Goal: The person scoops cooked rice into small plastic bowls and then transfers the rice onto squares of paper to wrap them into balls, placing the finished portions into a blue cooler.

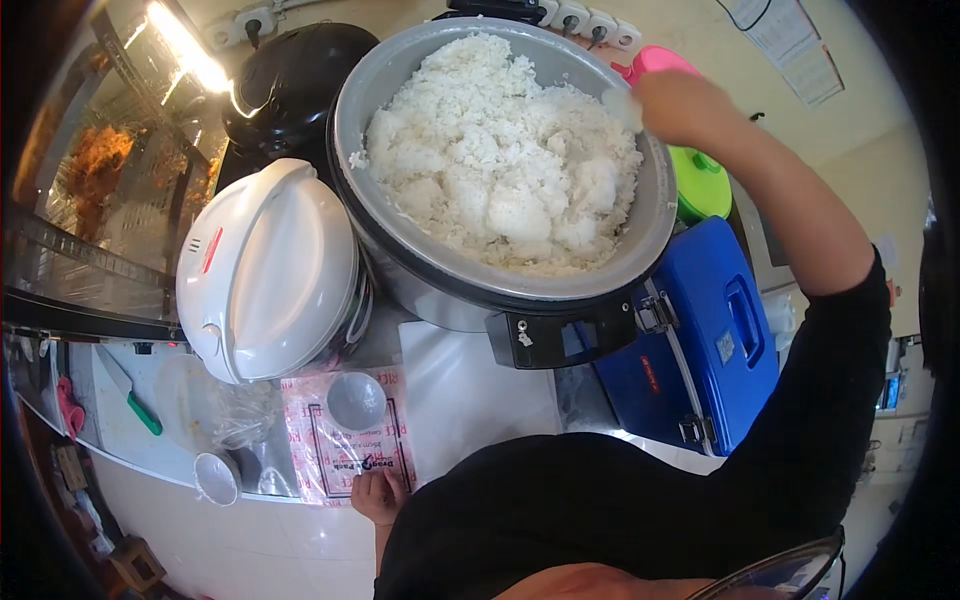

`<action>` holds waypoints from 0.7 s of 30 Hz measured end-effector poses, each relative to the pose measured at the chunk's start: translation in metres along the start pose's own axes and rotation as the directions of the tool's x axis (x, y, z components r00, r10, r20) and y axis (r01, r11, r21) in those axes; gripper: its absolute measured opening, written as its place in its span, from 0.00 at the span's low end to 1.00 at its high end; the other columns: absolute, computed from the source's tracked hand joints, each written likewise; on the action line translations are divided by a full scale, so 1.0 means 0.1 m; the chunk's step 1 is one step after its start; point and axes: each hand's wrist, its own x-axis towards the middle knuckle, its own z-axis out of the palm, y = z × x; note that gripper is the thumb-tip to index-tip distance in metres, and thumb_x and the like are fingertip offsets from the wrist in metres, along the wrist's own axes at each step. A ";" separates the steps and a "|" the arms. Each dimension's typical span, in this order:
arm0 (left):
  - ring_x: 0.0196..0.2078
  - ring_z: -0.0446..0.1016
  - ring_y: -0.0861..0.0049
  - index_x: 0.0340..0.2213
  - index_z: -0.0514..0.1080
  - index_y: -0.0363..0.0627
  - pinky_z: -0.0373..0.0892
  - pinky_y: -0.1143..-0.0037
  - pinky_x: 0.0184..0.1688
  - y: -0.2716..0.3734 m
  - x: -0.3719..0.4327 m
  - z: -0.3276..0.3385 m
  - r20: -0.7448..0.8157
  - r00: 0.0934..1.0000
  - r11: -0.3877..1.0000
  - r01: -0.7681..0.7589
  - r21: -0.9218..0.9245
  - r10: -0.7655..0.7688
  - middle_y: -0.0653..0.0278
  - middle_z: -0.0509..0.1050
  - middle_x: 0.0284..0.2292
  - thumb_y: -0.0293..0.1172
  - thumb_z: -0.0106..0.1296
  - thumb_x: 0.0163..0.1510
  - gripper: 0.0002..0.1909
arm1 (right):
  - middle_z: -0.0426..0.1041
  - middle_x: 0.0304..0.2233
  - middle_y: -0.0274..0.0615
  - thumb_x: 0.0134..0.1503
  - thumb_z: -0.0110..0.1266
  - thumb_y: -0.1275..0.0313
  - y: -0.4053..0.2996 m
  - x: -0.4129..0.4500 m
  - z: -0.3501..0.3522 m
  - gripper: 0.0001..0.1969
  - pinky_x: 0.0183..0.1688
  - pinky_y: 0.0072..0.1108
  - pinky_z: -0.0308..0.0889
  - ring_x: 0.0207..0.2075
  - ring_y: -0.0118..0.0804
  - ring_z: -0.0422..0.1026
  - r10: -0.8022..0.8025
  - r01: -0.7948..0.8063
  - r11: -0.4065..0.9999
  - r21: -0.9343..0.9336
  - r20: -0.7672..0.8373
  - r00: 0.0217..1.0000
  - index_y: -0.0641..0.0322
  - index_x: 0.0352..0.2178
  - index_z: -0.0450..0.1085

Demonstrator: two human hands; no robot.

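Observation:
My right hand point(686, 112) is over the far right rim of a large rice cooker point(442, 296). It grips a whitish, translucent utensil point(622, 110), apparently a rice paddle, blurred. Loose, clumped cooked white rice point(517, 161) fills much of the grey inner pot point(645, 255), heaped highest at the back. My left hand point(377, 495) is curled at the counter's front edge, by a pink-printed pack of rice paper wrappers point(311, 450); nothing shows in its fingers. A small grey bowl point(356, 401) sits on the pack, with white sheets point(480, 397) beside it.
A white lidded rice warmer point(289, 262) stands left of the cooker, near a lit glass display case point(112, 217). A blue cool box point(697, 337) is at right. A green-handled knife point(139, 405) and a second small bowl point(217, 478), tilted at the counter edge, lie left.

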 end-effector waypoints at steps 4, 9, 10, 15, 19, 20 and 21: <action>0.17 0.62 0.64 0.15 0.62 0.44 0.57 0.67 0.19 0.01 0.00 0.01 0.004 1.000 1.000 -0.002 -0.011 0.002 0.62 0.64 0.16 0.23 0.51 0.45 0.11 | 0.74 0.31 0.55 0.48 0.45 0.76 -0.03 0.08 0.43 0.11 0.38 0.37 0.68 0.35 0.53 0.74 -0.115 0.091 0.980 0.179 0.134 0.984 0.66 0.31 0.72; 0.17 0.62 0.63 0.14 0.62 0.44 0.57 0.67 0.19 -0.03 -0.05 0.04 -0.011 1.000 1.000 -0.003 -0.021 0.002 0.62 0.63 0.15 0.23 0.51 0.45 0.11 | 0.74 0.31 0.55 0.49 0.44 0.76 -0.35 -0.37 0.38 0.13 0.40 0.38 0.67 0.37 0.52 0.74 -0.344 0.260 0.910 0.323 0.236 0.909 0.64 0.35 0.72; 0.17 0.62 0.63 0.14 0.61 0.44 0.57 0.66 0.19 -0.02 -0.03 0.03 -0.003 1.000 1.000 -0.007 -0.018 0.007 0.61 0.63 0.15 0.23 0.51 0.45 0.12 | 0.74 0.32 0.55 0.49 0.43 0.76 -0.48 -0.55 0.33 0.15 0.40 0.38 0.67 0.37 0.51 0.74 -0.302 0.241 0.929 0.280 0.198 0.933 0.63 0.39 0.71; 0.17 0.62 0.62 0.14 0.61 0.44 0.57 0.66 0.19 0.02 0.04 -0.02 0.015 1.000 1.000 -0.016 0.000 0.016 0.60 0.63 0.15 0.23 0.51 0.45 0.12 | 0.74 0.35 0.54 0.50 0.44 0.75 -0.31 -0.45 -0.09 0.21 0.40 0.37 0.68 0.38 0.50 0.74 -0.324 0.294 0.935 0.199 0.140 0.935 0.56 0.48 0.68; 0.17 0.62 0.62 0.14 0.61 0.44 0.57 0.66 0.19 0.02 0.01 0.00 -0.006 1.000 1.000 -0.007 0.007 0.007 0.60 0.62 0.15 0.23 0.51 0.46 0.12 | 0.74 0.36 0.50 0.51 0.43 0.76 -0.22 0.09 0.28 0.22 0.40 0.37 0.68 0.39 0.49 0.74 -0.100 0.090 0.973 0.212 0.036 0.994 0.56 0.49 0.67; 0.17 0.62 0.62 0.14 0.61 0.44 0.57 0.66 0.19 0.00 0.00 0.01 -0.008 1.000 1.000 -0.015 0.011 0.015 0.60 0.62 0.15 0.23 0.51 0.46 0.12 | 0.75 0.36 0.49 0.50 0.43 0.76 -0.24 0.19 0.40 0.22 0.40 0.37 0.69 0.39 0.48 0.74 -0.131 0.107 0.967 0.229 0.093 0.987 0.57 0.49 0.67; 0.17 0.62 0.62 0.14 0.61 0.44 0.57 0.66 0.19 -0.01 0.01 0.03 -0.019 1.000 1.000 -0.016 0.009 0.016 0.60 0.62 0.15 0.23 0.51 0.46 0.12 | 0.75 0.36 0.49 0.50 0.43 0.76 -0.34 0.12 0.30 0.22 0.40 0.37 0.69 0.39 0.48 0.74 -0.129 0.107 0.968 0.225 0.083 0.988 0.57 0.49 0.67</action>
